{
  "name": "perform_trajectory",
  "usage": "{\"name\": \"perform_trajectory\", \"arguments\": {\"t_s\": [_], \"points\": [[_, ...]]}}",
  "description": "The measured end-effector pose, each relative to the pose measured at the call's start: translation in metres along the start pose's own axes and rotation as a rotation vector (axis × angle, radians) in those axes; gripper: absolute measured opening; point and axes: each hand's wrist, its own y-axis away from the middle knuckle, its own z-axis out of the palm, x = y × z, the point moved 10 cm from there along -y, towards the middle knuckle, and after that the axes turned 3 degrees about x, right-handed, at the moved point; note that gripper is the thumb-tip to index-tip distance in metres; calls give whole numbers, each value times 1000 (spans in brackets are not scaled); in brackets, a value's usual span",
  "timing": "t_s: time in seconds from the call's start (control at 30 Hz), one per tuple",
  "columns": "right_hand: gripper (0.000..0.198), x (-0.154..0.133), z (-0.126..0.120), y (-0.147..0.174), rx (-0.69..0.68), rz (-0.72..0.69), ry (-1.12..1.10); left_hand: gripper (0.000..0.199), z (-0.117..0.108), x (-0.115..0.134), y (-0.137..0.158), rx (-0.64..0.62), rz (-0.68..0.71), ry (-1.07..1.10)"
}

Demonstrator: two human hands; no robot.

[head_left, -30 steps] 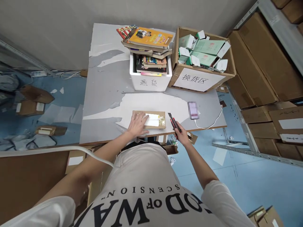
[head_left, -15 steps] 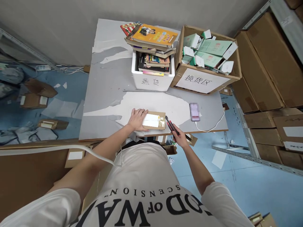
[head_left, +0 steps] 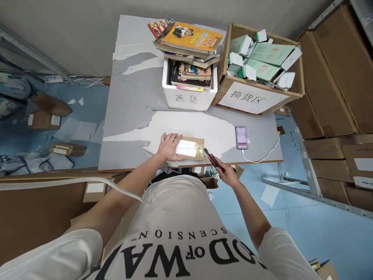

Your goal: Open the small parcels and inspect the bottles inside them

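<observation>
A small cardboard box (head_left: 200, 156) with a white label and shiny tape on its right end lies near the table's front edge. My left hand (head_left: 169, 147) grips its left end, fingers over the far side and thumb at the near side. In my right hand (head_left: 229, 175) is a black and red utility knife (head_left: 213, 160), fingers wrapped round its handle. The knife's tip points up and left, close to the taped end of the box. Whether the tip touches the box I cannot tell.
Behind the small box stand a white bin (head_left: 189, 99) piled with books and a carton (head_left: 262, 105) of green-and-white boxes. To the right lies a phone (head_left: 241, 138) on a charging cable. Stacked cartons (head_left: 329, 151) fill the shelving at right; boxes and paper litter the blue floor.
My right hand with the utility knife has shifted slightly right and toward me. My left hand stays on the cardboard box. The camera view has moved a little.
</observation>
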Motion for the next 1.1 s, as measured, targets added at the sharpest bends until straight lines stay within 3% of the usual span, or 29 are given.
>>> {"name": "perform_trajectory", "arguments": {"t_s": [0.3, 0.43, 0.6, 0.7, 0.83, 0.93, 1.0, 1.1], "points": [[60, 14, 30, 28, -57, 140, -264, 114, 2, -2, -1, -15, 0, -5], [62, 33, 30, 36, -27, 205, -348, 117, 4, -3, -2, -33, 9, -2], [74, 55, 4, 41, 286, 289, -578, 123, 4, 1, -1, -68, 60, 25], [52, 47, 12, 29, 434, 301, -765, 104, -3, -10, -3, -34, 43, 112], [40, 21, 56, -1, 439, 331, -1047, 66, -17, -68, -7, 133, -228, 297], [42, 5, 84, -14, 395, 369, -1156, 56, 8, -109, 0, 38, -488, 643], [42, 1, 89, -19, 401, 368, -1169, 51, 27, -117, 9, -50, -615, 897], [39, 0, 78, -34, 417, 316, -1096, 48, 32, -117, 23, -1, -703, 1104]]}}
